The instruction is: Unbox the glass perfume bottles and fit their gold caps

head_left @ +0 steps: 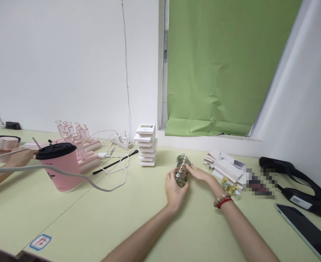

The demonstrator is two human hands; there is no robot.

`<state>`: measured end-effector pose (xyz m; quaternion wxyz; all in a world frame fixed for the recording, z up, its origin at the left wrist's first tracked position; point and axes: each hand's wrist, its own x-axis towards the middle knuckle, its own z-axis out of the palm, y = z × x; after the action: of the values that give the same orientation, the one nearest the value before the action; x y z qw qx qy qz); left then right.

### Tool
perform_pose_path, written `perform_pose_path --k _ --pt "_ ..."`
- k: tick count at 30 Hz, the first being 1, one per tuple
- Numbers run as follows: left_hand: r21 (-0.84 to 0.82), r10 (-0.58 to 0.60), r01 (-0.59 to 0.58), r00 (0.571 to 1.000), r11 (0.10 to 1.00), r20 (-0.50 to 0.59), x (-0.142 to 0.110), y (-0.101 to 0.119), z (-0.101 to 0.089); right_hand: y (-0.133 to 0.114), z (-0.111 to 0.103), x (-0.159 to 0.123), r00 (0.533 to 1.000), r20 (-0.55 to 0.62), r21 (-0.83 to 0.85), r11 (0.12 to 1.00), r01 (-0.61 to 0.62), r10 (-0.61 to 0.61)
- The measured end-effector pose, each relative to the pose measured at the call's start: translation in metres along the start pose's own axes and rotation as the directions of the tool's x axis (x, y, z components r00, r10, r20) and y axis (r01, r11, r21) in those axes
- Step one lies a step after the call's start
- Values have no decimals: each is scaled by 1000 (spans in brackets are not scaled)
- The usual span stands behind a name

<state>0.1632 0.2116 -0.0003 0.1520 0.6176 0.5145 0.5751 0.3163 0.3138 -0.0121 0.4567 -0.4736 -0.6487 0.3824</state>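
Note:
My left hand (174, 191) is wrapped around the lower part of a green, glassy piece with rounded bulges and shiny metal bands (182, 171). It lies slanted, its far end pointing away from me; its exact kind is unclear. From the right, the fingers of my right hand (200, 172) close on its middle, with their tips partly hidden. Beyond my right hand are white paper boxes (228, 168), some looking open or flattened. Several small gold-coloured and clear pieces (230, 187) lie in front of them.
A stack of small white boxes (147, 145) stands near the wall. Leftward are a pink cup with a black lid (60, 167), pink handheld devices (80, 145), white cables and another person's hands (10, 151). A phone (307, 229) and black strap (299, 182) lie right.

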Motion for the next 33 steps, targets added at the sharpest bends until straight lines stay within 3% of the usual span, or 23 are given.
perform_pose_path --k 5,8,11,15,21,26,33 --pt "3 35 -35 995 999 92 3 0 -6 -6 -19 -3 978 197 -54 996 -64 73" --pt "5 35 -36 991 999 132 6 0 -8 -7 -27 -5 968 234 -76 994 -79 95" --pt "20 11 -14 988 1000 152 6 -1 -8 -2 -26 -6 982 159 -95 992 -87 101" --pt "-4 17 -17 992 1000 122 5 0 -4 9 -7 -6 997 -40 -94 993 -70 66" --pt "-38 5 -1 996 999 88 3 3 -2 17 14 -2 965 -257 -54 997 -56 41" --pt "-60 12 -8 997 998 70 2 2 0 8 14 2 964 -264 11 1000 -21 23" --pt "-21 14 -12 997 1000 78 2 2 -1 -3 23 9 979 -204 229 970 76 -29"
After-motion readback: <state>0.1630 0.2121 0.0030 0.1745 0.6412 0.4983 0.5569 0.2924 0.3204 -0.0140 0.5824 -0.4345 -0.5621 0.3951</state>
